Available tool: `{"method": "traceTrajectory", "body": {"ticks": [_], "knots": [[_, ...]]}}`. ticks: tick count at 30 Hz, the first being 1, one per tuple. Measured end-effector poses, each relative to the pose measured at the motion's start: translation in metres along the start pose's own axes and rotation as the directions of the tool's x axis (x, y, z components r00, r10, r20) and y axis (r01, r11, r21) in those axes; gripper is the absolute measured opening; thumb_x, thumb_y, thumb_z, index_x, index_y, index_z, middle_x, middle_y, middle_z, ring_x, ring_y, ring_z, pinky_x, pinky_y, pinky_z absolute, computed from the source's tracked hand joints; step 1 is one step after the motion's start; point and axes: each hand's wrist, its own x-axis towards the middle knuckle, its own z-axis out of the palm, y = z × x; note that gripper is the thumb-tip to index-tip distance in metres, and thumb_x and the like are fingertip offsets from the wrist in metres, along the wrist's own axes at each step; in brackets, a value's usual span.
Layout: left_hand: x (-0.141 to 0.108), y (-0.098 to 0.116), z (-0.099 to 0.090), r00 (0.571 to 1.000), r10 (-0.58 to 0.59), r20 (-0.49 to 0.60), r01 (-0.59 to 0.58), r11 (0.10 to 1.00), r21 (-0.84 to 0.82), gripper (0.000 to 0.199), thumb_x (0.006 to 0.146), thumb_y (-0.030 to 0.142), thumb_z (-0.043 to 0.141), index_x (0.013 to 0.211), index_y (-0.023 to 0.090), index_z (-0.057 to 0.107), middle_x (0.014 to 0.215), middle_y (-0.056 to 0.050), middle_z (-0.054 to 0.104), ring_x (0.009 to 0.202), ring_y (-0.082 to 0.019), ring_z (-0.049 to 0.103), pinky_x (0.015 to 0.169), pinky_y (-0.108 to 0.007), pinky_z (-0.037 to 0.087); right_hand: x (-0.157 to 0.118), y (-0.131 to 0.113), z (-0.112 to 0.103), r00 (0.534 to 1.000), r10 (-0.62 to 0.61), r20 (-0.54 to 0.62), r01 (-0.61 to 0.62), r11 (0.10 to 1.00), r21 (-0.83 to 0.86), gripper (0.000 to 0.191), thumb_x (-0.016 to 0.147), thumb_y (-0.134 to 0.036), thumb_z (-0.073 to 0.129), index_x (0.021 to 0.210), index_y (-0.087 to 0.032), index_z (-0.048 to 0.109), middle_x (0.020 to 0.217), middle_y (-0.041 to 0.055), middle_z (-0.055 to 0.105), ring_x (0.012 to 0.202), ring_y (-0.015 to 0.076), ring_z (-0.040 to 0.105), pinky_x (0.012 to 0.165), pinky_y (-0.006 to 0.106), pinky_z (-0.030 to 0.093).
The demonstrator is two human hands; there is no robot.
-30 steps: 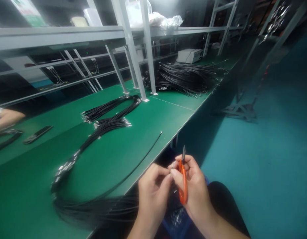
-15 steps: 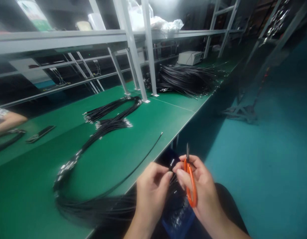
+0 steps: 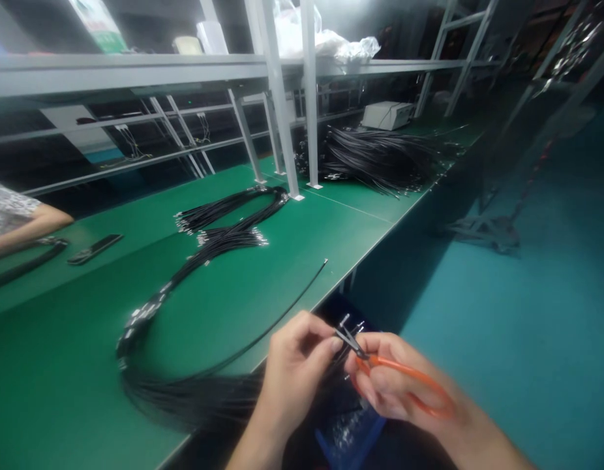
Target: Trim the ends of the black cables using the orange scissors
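Note:
My left hand (image 3: 299,362) pinches a black cable close to its pale-tipped end, just past the table's front edge. In my right hand (image 3: 394,375) is a pair of scissors (image 3: 404,373) with orange handles. Their blades point up and left, a little apart, at the cable end by my left fingertips; whether they touch the cable I cannot tell. A bundle of black cables (image 3: 194,395) runs from the table under my left wrist. One single cable (image 3: 282,318) curves away from it across the green table (image 3: 204,326).
A blue bin (image 3: 353,434) with small clear bits sits below my hands. Further back lie a looped cable bundle (image 3: 233,235) and a large cable pile (image 3: 380,156), near shelf posts (image 3: 282,117). At left are a phone (image 3: 95,249) and another person's arm (image 3: 38,225).
My right hand has turned the scissors from upright to pointing left, bringing the blades to the cable end. My left hand keeps its pinch. The whole view has shifted slightly.

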Motion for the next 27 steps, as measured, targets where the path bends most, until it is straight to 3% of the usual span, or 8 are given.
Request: {"method": "traceTrajectory", "body": {"ticks": [12,19,24,27], "knots": [[-0.001,0.000,-0.001,0.999,0.040,0.002,-0.040,0.999,0.006,0.011,0.078,0.015,0.065,0.068,0.017,0.060,0.067,0.002,0.057,0.063,-0.012,0.051,0.058,-0.022,0.040,0.003,-0.003,0.000,0.999,-0.017,0.029,0.016,0.999,0.039,0.030,0.073,-0.032,0.072,0.092,-0.011,0.061,0.061,0.0016,0.060,0.036,0.0004,0.037,0.036,0.015,0.023],[0.001,-0.003,-0.001,0.999,0.038,0.001,-0.038,0.999,-0.005,0.011,0.077,0.016,0.066,0.069,0.017,0.060,0.067,0.002,0.057,0.064,-0.012,0.051,0.060,-0.022,0.040,0.003,-0.006,0.001,0.998,0.031,-0.047,-0.033,0.998,-0.049,0.027,0.070,-0.029,0.075,0.085,-0.013,0.060,0.054,-0.0010,0.062,0.030,0.0004,0.036,0.030,0.012,0.023],[0.001,-0.004,-0.002,0.998,-0.054,0.011,0.055,0.996,-0.070,0.010,0.078,0.021,0.067,0.070,0.016,0.062,0.066,0.002,0.057,0.061,-0.010,0.049,0.057,-0.020,0.038,-0.003,-0.014,0.002,0.986,0.073,-0.153,-0.111,0.960,-0.257,0.031,0.067,-0.031,0.079,0.082,-0.015,0.057,0.054,-0.0028,0.061,0.029,0.0009,0.038,0.028,0.012,0.025],[0.005,-0.007,-0.007,0.981,-0.175,0.083,0.188,0.962,-0.199,0.013,0.077,0.024,0.068,0.071,0.015,0.060,0.063,0.002,0.055,0.056,-0.008,0.043,0.053,-0.019,0.034,-0.009,-0.018,-0.001,0.988,-0.004,-0.153,-0.035,0.966,-0.255,0.036,0.066,-0.037,0.079,0.085,-0.015,0.057,0.055,-0.0050,0.055,0.034,0.0005,0.035,0.031,0.012,0.023]]}}
